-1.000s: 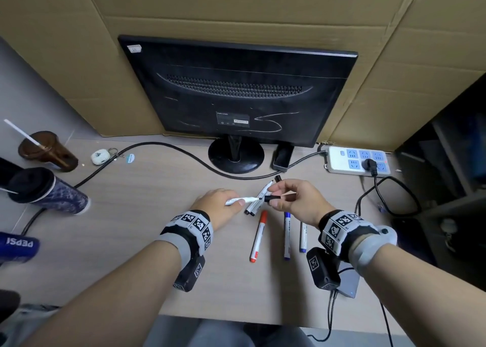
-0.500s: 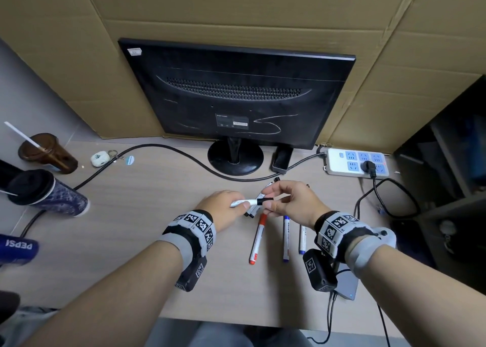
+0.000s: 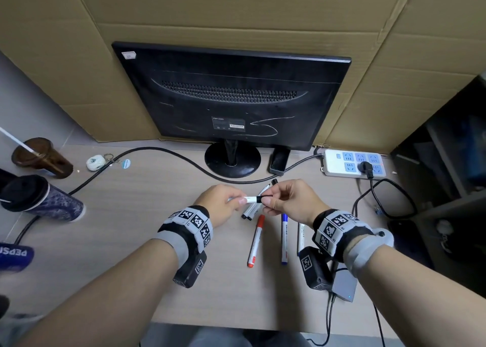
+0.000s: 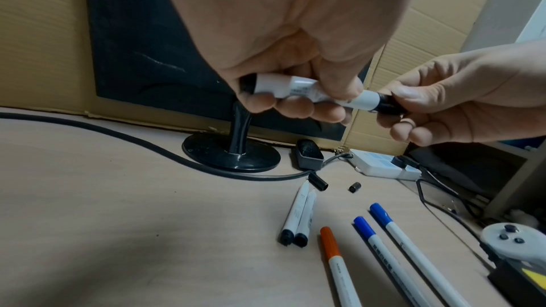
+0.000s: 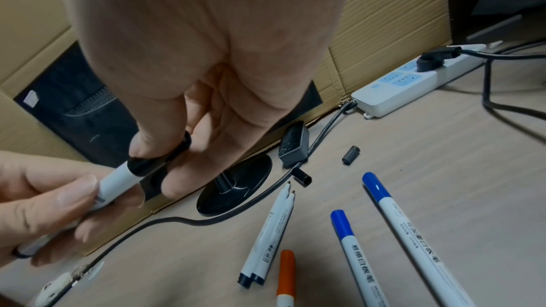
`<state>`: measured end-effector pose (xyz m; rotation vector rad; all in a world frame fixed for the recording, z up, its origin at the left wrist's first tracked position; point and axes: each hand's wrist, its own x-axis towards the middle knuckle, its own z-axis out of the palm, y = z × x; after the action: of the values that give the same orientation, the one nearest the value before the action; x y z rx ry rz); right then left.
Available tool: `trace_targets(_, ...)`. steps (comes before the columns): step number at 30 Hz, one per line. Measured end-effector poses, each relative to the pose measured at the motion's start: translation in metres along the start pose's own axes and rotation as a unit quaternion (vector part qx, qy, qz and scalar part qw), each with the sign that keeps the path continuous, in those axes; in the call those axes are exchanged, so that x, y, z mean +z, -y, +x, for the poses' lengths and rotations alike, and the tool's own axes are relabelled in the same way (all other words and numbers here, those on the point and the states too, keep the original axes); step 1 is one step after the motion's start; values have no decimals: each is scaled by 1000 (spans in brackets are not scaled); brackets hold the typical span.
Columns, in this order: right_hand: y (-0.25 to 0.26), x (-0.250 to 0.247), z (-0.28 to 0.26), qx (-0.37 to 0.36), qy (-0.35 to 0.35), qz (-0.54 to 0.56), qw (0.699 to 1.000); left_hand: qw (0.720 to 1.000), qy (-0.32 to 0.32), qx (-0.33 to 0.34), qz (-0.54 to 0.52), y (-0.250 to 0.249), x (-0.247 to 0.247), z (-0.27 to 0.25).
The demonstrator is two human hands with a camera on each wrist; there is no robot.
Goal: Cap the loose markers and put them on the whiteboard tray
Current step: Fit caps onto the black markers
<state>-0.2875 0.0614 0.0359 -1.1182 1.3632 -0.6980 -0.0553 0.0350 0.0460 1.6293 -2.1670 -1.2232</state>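
White-barrelled marker – black cap seated – left hand fingers grip barrel, right hand fingertips pinch cap.

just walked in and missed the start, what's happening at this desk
A person is capping a whiteboard marker. The left hand grips the white marker by its barrel while the right hand pinches a black cap at its tip. On the desk lie two uncapped black markers, two loose black caps, plus capped orange and blue markers.
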Motion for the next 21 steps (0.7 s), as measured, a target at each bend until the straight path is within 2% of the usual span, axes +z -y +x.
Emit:
trace_targets(9,3,-1,-1,6,-11,-24,1000,1000,-13,8,11,-3,8,1)
trace_targets(14,5,2,-1,10,17,-60,998,999,23,11,-37,8,6,-2)
trace_targets(17,1,7,6,5,21,-140,990,998,46,-13,-43,21,12,0)
trace_targets(21,-20,11,12,13,-48,-174,983,993,15,-112,18,33,22,1)
